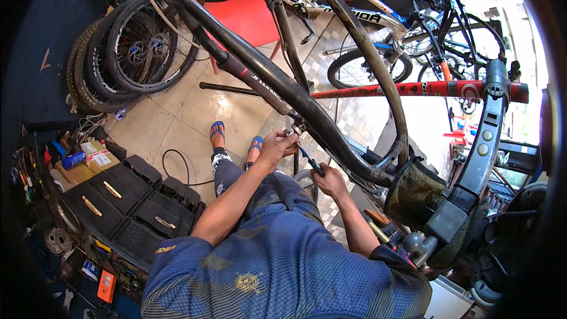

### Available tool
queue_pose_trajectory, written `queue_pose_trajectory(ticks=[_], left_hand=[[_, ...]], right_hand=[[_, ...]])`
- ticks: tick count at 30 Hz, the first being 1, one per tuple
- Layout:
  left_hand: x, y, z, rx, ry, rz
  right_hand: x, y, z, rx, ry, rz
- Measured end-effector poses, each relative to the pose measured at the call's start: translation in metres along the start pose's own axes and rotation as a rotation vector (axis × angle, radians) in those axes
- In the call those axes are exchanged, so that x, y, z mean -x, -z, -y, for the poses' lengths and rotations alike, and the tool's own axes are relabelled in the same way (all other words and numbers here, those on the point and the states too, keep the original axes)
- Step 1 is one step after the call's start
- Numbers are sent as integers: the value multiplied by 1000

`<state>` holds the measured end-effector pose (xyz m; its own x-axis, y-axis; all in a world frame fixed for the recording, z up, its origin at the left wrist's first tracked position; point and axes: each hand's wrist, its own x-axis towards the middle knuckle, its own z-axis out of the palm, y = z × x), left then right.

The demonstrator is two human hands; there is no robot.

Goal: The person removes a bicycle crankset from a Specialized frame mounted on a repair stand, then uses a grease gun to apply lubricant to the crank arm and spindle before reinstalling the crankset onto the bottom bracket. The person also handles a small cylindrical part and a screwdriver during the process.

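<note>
We have both hands up close under the black bicycle frame [283, 93], where the work is. Our right hand [332, 182] is closed around the teal handle of a slim driver [318, 169], its shaft angled up and left toward our other hand. Our left hand [276, 149] has its fingers pinched together at a small metal fitting [297, 129], just beside the lower end of a black cylinder with a red band [260, 85]; whether they grip the fitting or only steady it, we cannot tell. The driver's tip is too small to make out, so we cannot say if it touches.

We judge the step in hand to be loosening, tightening or adjusting that fitting; which of these, the view does not show. The next move seems to call for the left fingers to steady the part while the right wrist lines the shaft up squarely and turns it with light pressure, as a slanted tip could slip. A black tool case [137, 215] lies on our left.
</note>
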<state>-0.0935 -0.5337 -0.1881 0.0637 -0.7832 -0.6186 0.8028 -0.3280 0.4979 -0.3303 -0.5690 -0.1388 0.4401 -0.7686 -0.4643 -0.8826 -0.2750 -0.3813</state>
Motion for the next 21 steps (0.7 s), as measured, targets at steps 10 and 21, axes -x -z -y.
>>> queue_pose_trajectory(ticks=[10,21], left_hand=[[-7,-13,7,-786,-630,-156],[-4,-12,12,-952,-516,-118]], right_hand=[[-138,-98,-21,-189,96,116],[-160,-99,-1,-166,92,20]])
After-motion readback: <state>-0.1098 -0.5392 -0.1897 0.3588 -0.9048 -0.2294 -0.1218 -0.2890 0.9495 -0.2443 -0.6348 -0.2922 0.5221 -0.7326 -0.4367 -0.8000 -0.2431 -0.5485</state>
